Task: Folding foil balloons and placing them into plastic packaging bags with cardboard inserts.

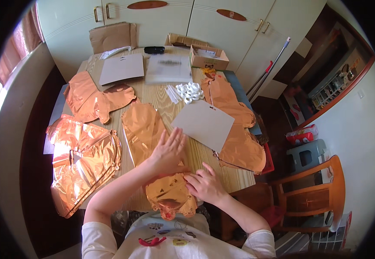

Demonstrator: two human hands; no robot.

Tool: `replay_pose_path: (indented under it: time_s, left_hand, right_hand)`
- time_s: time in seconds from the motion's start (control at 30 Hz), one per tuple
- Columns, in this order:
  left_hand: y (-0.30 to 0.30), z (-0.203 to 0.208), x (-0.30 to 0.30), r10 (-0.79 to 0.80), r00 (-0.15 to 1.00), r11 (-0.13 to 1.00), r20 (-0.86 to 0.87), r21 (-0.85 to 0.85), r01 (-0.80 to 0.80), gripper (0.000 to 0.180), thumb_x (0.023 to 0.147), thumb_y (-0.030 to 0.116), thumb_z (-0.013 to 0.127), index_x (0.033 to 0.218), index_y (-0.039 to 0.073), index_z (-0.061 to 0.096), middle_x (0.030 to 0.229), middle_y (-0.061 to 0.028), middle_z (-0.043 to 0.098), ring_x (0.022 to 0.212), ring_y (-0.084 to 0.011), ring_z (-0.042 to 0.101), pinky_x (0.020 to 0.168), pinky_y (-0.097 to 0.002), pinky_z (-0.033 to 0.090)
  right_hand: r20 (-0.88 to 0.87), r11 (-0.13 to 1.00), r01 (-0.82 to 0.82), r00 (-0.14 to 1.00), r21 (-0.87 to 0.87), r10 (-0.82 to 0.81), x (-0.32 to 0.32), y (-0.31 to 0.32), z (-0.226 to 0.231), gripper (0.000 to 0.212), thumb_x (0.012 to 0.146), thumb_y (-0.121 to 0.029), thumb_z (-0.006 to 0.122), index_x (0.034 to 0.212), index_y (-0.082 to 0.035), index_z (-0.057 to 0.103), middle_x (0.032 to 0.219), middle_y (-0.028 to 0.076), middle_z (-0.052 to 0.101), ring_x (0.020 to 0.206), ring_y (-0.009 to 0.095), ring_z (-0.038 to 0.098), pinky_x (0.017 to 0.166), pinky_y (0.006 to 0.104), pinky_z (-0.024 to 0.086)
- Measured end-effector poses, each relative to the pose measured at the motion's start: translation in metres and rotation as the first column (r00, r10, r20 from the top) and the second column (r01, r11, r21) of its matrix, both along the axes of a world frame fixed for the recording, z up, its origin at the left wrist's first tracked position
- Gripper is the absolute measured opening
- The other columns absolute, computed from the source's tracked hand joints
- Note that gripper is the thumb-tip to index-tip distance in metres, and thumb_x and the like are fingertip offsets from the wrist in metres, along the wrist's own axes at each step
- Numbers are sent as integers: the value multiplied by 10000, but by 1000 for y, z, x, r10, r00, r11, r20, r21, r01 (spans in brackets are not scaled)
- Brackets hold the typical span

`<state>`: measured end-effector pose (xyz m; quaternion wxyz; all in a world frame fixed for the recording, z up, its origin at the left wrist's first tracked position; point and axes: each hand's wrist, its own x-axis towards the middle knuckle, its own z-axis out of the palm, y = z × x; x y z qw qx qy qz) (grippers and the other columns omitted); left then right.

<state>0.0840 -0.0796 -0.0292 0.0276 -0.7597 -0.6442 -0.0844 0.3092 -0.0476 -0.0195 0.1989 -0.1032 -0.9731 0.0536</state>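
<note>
A flat, uninflated copper-coloured foil balloon [143,131] lies lengthwise in front of me, its near part [170,194] hanging over the table's front edge toward my lap. My left hand [169,150] rests on its middle, palm down with the fingers stretched out. At the right side of the near part, my right hand [204,184] pinches the foil's edge, one finger raised; its thumb shows only in part. Just beyond my hands, a pale grey card [203,125] with a hanging slot lies partly on another copper foil balloon [243,149].
More foil balloons lie at left [83,162] and far left [86,97]. White ribbon rolls [190,92], thin white straws [172,94], a second card [121,69], clear plastic bags [168,69] and a cardboard box [209,58] stand farther back. A wooden chair [336,190] is at right.
</note>
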Motion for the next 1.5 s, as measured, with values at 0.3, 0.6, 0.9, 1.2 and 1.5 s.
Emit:
replay_pose_path:
  time_s: [0.3,0.6,0.9,1.2,1.5]
  left_hand:
    - [11,9,-27,217,976,969,-2,-123,-216,1266,704,833,549,1491,-102,219,1563,-328,159,1487,-438,72,1152,-636,69]
    - [51,-2,-91,427,903,900,-53,-78,-430,1286,665,815,613,1511,-62,204,1568,-333,128,1490,-439,39,1152,-635,42]
    - [77,3,-127,571,820,815,-45,-88,-572,1177,719,736,644,1516,-24,229,1589,-285,126,1504,-387,32,1162,-622,54]
    - [90,3,-141,627,775,774,-82,-47,-631,1095,767,711,615,1518,2,251,1603,-246,131,1510,-357,40,1162,-626,56]
    - [8,35,-102,362,932,923,-15,149,-356,712,941,428,552,1482,24,328,1575,-234,214,1476,-408,156,1154,-604,170]
  right_hand:
    - [-32,1000,2,999,-6,-2,1,-1,-1,326,794,-233,732,1092,-125,655,1091,-53,698,839,125,592,1090,446,347]
    - [-34,1000,4,999,0,-4,1,0,-2,362,794,-235,733,1129,-130,647,1131,-60,693,836,115,587,1089,447,345]
    - [-31,1000,9,999,-2,-9,1,-1,-2,363,789,-234,740,1126,-127,658,1126,-64,695,826,111,585,1073,446,358]
    - [-46,999,20,999,-35,-22,1,-1,-3,338,803,-227,731,1118,-123,666,1110,-60,697,893,131,585,1064,447,364]
    - [-48,972,-61,997,-226,52,1,4,-7,299,842,-198,686,1122,-96,667,1227,69,610,1106,253,540,1039,447,390]
